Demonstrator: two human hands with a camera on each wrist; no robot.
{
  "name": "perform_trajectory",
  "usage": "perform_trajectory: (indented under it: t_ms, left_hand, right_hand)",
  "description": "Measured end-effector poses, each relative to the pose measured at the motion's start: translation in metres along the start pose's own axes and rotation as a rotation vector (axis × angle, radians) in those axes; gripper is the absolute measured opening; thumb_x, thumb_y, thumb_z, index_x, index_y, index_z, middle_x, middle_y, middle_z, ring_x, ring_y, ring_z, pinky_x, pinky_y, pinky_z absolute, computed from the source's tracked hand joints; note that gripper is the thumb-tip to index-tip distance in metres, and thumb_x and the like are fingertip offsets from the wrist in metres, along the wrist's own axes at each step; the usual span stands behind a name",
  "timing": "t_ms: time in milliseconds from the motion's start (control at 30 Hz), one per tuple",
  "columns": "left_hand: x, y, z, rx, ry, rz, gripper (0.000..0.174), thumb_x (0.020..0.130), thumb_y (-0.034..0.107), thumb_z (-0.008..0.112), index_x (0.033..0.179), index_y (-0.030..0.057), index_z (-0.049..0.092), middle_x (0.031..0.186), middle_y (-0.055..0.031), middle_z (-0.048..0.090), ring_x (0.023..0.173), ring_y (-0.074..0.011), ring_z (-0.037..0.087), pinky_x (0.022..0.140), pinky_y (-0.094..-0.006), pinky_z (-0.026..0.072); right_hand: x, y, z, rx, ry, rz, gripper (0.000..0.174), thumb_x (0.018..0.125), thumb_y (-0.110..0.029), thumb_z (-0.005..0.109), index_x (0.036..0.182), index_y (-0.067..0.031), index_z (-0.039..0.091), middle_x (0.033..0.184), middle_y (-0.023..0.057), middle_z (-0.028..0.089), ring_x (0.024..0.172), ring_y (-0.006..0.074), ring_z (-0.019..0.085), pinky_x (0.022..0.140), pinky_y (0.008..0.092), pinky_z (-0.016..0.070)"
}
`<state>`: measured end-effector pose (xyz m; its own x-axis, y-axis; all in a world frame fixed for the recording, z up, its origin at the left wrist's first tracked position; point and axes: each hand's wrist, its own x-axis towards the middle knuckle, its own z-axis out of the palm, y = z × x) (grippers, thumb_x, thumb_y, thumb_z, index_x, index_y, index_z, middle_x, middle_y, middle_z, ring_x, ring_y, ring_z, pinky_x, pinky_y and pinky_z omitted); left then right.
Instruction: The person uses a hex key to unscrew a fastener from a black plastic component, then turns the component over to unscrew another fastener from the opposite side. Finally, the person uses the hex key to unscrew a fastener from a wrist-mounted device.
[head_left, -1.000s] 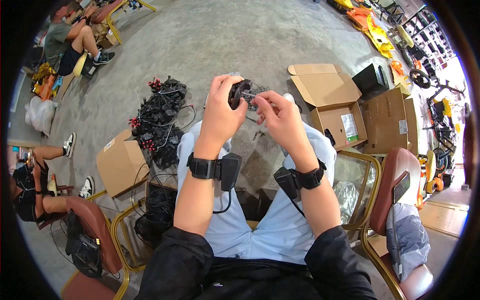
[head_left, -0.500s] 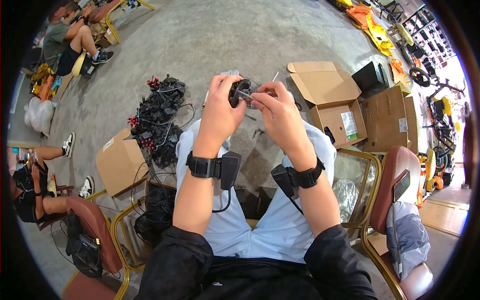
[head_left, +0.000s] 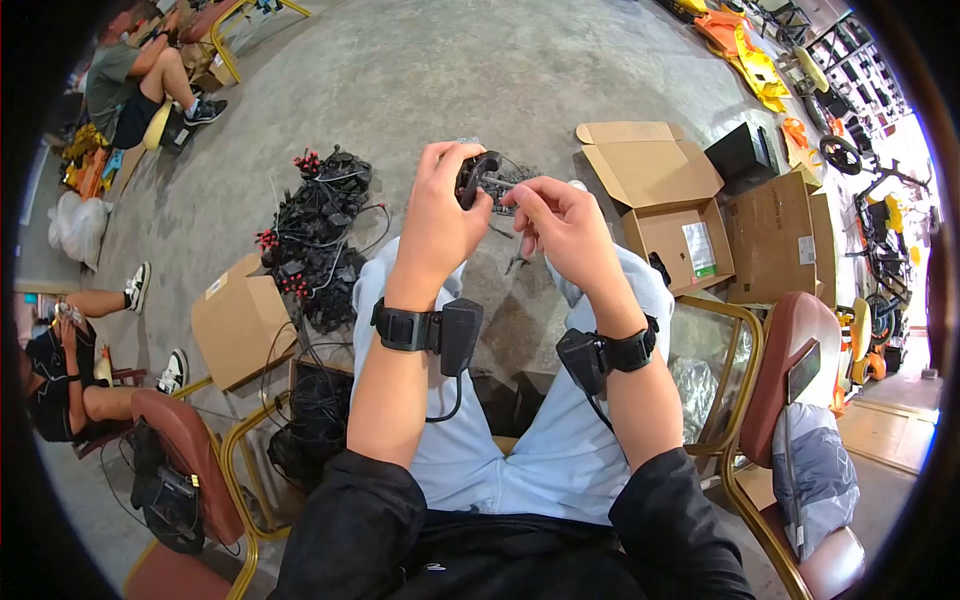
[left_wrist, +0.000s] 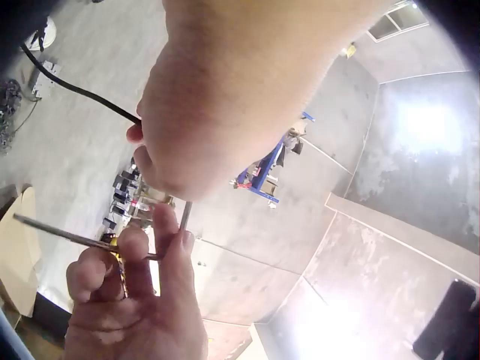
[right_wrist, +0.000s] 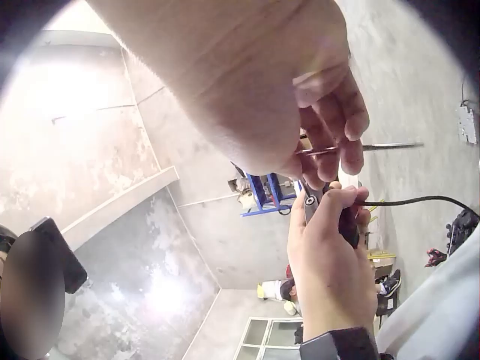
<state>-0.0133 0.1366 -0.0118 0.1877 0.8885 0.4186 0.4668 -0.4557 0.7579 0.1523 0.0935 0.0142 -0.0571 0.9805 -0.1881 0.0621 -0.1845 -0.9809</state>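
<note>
In the head view my left hand (head_left: 440, 225) grips a curved black part (head_left: 478, 180), with fingers round its far side. A black cable (right_wrist: 427, 199) runs from that part in the right wrist view. Opposite, my right hand (head_left: 570, 230) pinches a thin bent metal rod (head_left: 498, 184), whose short end reaches toward the black part. The rod's long arm (left_wrist: 60, 234) sticks out past the right hand's fingers (left_wrist: 135, 244) in the left wrist view. Whether the short end sits inside the part is hidden.
A heap of black parts with red tips (head_left: 320, 240) lies on the floor at left, beside a cardboard flap (head_left: 240, 320). At right are an open cardboard box (head_left: 665, 235) and a red chair (head_left: 795, 360). Two people sit at far left.
My right hand has turned and shifted slightly down and right. The rod end that stuck up beyond it half a second ago no longer shows there. My left hand keeps its grip, tilting the part slightly.
</note>
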Motion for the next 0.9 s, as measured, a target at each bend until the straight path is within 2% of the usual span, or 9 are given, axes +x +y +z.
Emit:
perform_trajectory:
  t_ms: [100, 200, 267, 300, 367, 500, 567, 700, 900]
  left_hand:
    - [0.0, 0.002, 0.0, -0.01, -0.015, 0.01, 0.042, 0.079, -0.002, 0.067, 0.119, 0.0049, 0.06, 0.124, -0.0159, 0.054, 0.108, -0.0377, 0.062, 0.09, -0.0409, 0.0522]
    - [0.0, 0.004, 0.0, -0.051, -0.045, 0.01, 0.041, 0.079, -0.002, 0.067, 0.119, 0.0045, 0.06, 0.124, -0.016, 0.054, 0.108, -0.0377, 0.062, 0.09, -0.0409, 0.0521]
    - [0.0, 0.005, 0.0, -0.079, -0.05, -0.019, 0.041, 0.079, -0.002, 0.068, 0.119, 0.0042, 0.061, 0.124, -0.0159, 0.054, 0.108, -0.038, 0.062, 0.089, -0.0412, 0.052]
    - [0.0, 0.005, 0.0, -0.079, -0.05, -0.018, 0.041, 0.079, -0.002, 0.068, 0.119, 0.0042, 0.061, 0.124, -0.0159, 0.054, 0.108, -0.038, 0.062, 0.089, -0.0412, 0.052]
    - [0.0, 0.002, 0.002, -0.079, 0.001, 0.002, 0.041, 0.078, -0.004, 0.065, 0.118, 0.0036, 0.061, 0.117, -0.0149, 0.057, 0.106, -0.0319, 0.06, 0.092, -0.0368, 0.0495]
    - [0.0, 0.003, 0.001, -0.054, 0.001, 0.024, 0.041, 0.078, -0.005, 0.065, 0.118, 0.0036, 0.06, 0.117, -0.0152, 0.057, 0.107, -0.0318, 0.06, 0.092, -0.0372, 0.0495]
    - [-0.001, 0.006, 0.002, -0.069, -0.006, -0.009, 0.041, 0.078, -0.005, 0.065, 0.117, 0.0036, 0.06, 0.117, -0.0154, 0.057, 0.108, -0.0316, 0.06, 0.092, -0.0373, 0.0494]
    - [0.001, 0.002, 0.002, -0.042, 0.009, 0.022, 0.041, 0.078, -0.002, 0.067, 0.118, 0.0045, 0.061, 0.123, -0.016, 0.054, 0.109, -0.0376, 0.061, 0.09, -0.0411, 0.0515]
    - [0.0, 0.004, 0.0, -0.062, -0.008, 0.027, 0.041, 0.078, -0.003, 0.067, 0.118, 0.0042, 0.061, 0.123, -0.0162, 0.054, 0.109, -0.0379, 0.061, 0.09, -0.0411, 0.0517]
  right_hand:
    - [0.003, 0.011, 0.004, -0.061, 0.063, -0.1, 0.02, 0.1, -0.015, 0.057, 0.103, 0.0003, 0.07, 0.074, 0.0041, 0.066, 0.066, 0.0107, 0.062, 0.061, 0.0281, 0.05]
    - [0.002, 0.013, 0.005, -0.111, 0.137, -0.169, 0.018, 0.098, -0.015, 0.062, 0.105, -0.0013, 0.071, 0.078, 0.0057, 0.066, 0.07, 0.0152, 0.064, 0.066, 0.0304, 0.0512]
    - [-0.001, 0.009, 0.005, -0.459, 0.215, -0.483, 0.017, 0.095, -0.015, 0.066, 0.105, -0.0031, 0.072, 0.087, 0.0092, 0.066, 0.076, 0.0213, 0.065, 0.071, 0.0332, 0.0523]
    - [0.0, 0.01, 0.005, -0.459, 0.216, -0.484, 0.017, 0.095, -0.015, 0.066, 0.105, -0.0031, 0.072, 0.087, 0.0092, 0.066, 0.076, 0.0213, 0.065, 0.071, 0.0332, 0.0523]
    - [0.003, 0.015, 0.004, -0.627, 0.273, -0.716, 0.015, 0.093, -0.015, 0.069, 0.103, -0.004, 0.072, 0.098, 0.0127, 0.065, 0.082, 0.0263, 0.065, 0.075, 0.0361, 0.0525]
    - [0.002, 0.011, 0.004, -0.515, 0.23, -0.624, 0.015, 0.096, -0.015, 0.064, 0.102, -0.0023, 0.07, 0.087, 0.01, 0.065, 0.073, 0.0205, 0.065, 0.067, 0.0333, 0.0518]
    - [-0.005, -0.007, 0.003, -0.004, -0.002, 0.064, 0.018, 0.1, -0.016, 0.058, 0.103, -0.0013, 0.068, 0.077, 0.0056, 0.063, 0.065, 0.0137, 0.063, 0.059, 0.0296, 0.049]
    - [-0.006, -0.007, 0.004, -0.019, 0.022, 0.012, 0.021, 0.103, -0.018, 0.054, 0.104, -0.0012, 0.067, 0.07, 0.002, 0.06, 0.058, 0.0086, 0.059, 0.053, 0.026, 0.0455]
    - [-0.001, 0.009, 0.008, -0.172, 0.128, -0.219, 0.018, 0.099, -0.016, 0.06, 0.105, -0.0004, 0.067, 0.079, 0.0071, 0.063, 0.067, 0.0151, 0.062, 0.062, 0.0293, 0.0488]
